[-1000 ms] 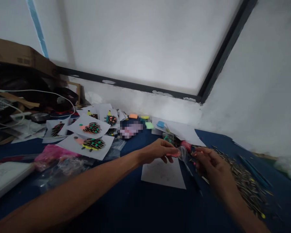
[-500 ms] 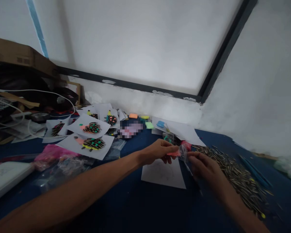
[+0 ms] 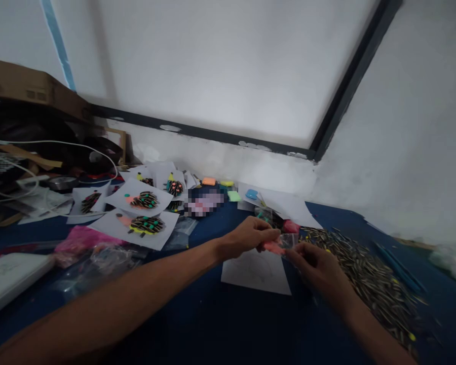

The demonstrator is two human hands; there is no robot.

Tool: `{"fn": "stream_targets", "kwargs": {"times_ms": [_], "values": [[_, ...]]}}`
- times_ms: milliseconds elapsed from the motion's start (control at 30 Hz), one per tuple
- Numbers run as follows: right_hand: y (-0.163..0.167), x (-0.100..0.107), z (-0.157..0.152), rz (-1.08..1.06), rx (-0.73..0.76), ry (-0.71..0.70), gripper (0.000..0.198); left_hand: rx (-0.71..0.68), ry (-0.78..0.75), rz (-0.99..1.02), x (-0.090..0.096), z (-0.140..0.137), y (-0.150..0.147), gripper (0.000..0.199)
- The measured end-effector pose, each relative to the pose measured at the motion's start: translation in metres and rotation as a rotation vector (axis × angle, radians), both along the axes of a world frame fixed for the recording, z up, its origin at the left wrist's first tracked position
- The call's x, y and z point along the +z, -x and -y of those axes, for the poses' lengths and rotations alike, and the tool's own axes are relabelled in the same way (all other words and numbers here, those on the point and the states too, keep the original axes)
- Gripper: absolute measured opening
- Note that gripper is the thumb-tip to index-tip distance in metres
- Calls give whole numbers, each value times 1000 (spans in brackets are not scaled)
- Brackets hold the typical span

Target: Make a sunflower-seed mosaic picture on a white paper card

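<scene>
My left hand (image 3: 251,236) is closed on a soft coral-orange lump, which looks like modelling clay (image 3: 273,247). At the other end of it, my right hand (image 3: 317,263) pinches the edge of a small clear plastic bag (image 3: 289,239) around or beside the clay. Both hands hang above a white sheet of paper (image 3: 255,276) with a faint pencil drawing. Right behind the bag lies a red-pink packet (image 3: 291,226). Beyond my right hand spreads a big heap of thin dark seeds (image 3: 368,274), striped like sunflower seeds.
Finished-looking hedgehog pictures (image 3: 146,224) of seeds and clay lie on paper at left. Crumpled plastic bags (image 3: 110,263), a white box (image 3: 15,279) and white cables (image 3: 79,144) sit nearer. Clay blocks (image 3: 233,196) rest by the wall. Blue tweezers-like tools (image 3: 399,266) lie right.
The clear bag has come lower and flattened between my hands, and more of the orange clay shows, stretching toward my right fingers. My right hand has shifted slightly.
</scene>
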State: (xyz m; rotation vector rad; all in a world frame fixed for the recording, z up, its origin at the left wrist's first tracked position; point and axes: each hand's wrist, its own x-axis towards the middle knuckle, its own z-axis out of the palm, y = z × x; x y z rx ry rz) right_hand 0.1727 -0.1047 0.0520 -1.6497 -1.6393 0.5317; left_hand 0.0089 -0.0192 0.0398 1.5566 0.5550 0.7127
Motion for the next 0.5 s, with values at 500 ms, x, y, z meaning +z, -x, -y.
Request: {"fn": "stream_targets", "kwargs": {"times_ms": [500], "values": [[-13, -1, 0, -49, -142, -103, 38, 465, -233, -357, -12, -46, 17, 28]]}}
